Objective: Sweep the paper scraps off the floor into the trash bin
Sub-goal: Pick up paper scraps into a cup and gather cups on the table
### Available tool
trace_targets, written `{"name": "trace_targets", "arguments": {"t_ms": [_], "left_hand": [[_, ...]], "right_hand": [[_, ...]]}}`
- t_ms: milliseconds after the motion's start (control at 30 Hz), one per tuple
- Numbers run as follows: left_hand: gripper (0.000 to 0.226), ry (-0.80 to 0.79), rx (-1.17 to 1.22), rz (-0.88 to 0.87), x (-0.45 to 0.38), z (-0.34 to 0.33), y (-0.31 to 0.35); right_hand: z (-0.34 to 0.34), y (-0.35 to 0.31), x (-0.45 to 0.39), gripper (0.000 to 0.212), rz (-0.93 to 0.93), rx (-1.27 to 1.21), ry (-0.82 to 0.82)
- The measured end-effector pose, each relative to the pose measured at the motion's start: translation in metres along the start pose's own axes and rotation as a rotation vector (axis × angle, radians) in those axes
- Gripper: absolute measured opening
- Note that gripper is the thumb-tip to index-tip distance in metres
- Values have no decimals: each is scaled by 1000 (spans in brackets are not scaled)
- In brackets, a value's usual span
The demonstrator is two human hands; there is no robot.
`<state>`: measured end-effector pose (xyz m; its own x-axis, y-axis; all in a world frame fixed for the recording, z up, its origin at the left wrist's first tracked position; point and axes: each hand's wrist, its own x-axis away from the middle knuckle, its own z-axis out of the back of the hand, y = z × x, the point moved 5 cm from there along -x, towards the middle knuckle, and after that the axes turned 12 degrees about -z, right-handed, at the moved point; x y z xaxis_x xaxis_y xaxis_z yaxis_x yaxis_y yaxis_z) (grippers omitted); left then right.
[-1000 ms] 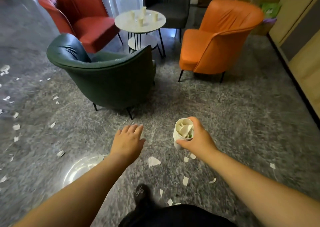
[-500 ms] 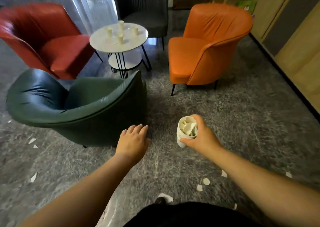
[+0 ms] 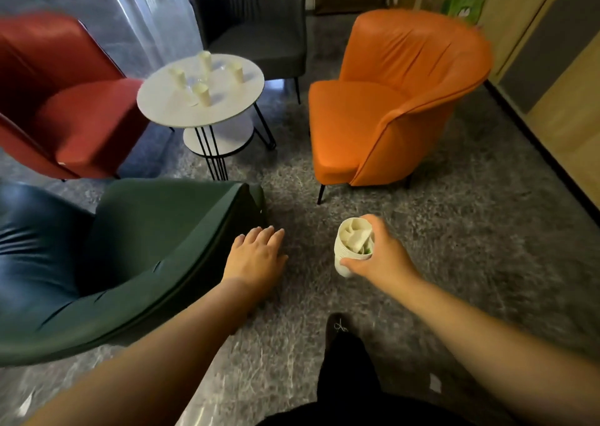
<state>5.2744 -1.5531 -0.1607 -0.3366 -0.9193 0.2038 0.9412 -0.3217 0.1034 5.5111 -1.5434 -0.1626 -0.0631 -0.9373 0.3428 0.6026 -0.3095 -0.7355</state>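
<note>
My right hand (image 3: 383, 258) grips a white paper cup (image 3: 349, 250) stuffed with paper scraps, held upright over the grey floor. My left hand (image 3: 255, 258) hovers flat with straight fingers beside the back edge of the green armchair (image 3: 130, 257), holding nothing. One small white paper scrap (image 3: 435, 382) lies on the floor under my right forearm, and another scrap (image 3: 26, 404) shows at the bottom left. No trash bin and no broom are in view.
A round white side table (image 3: 168, 110) with several paper cups stands ahead, ringed by a red armchair (image 3: 65, 107), a dark grey chair (image 3: 253, 23) and an orange armchair (image 3: 399, 101). A wooden wall (image 3: 565, 78) runs along the right. My dark shoe (image 3: 337, 328) is below.
I have moved forward toward the table: the chairs and table loom closer, and most floor scraps have dropped out of view. Both hands keep their poses, the right still holding the cup.
</note>
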Motion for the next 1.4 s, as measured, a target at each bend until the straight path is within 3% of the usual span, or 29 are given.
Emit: {"name": "trace_targets", "arguments": {"t_ms": [300,733,1133,1400], "left_hand": [[57,11,19,95,-141,43,-44],[58,9,25,163,-293,58,-146],[56,4,0,148,-457,108,-291],[54,4,34,282,-512,119,-370]], "right_hand": [[34,-65,-165,75,102,24,-65],[29,-136,-348,80,114,73,-60],[13,-245,-534,83,115,108,-36],[-21,-312,-637,80,160,133,-109]]}}
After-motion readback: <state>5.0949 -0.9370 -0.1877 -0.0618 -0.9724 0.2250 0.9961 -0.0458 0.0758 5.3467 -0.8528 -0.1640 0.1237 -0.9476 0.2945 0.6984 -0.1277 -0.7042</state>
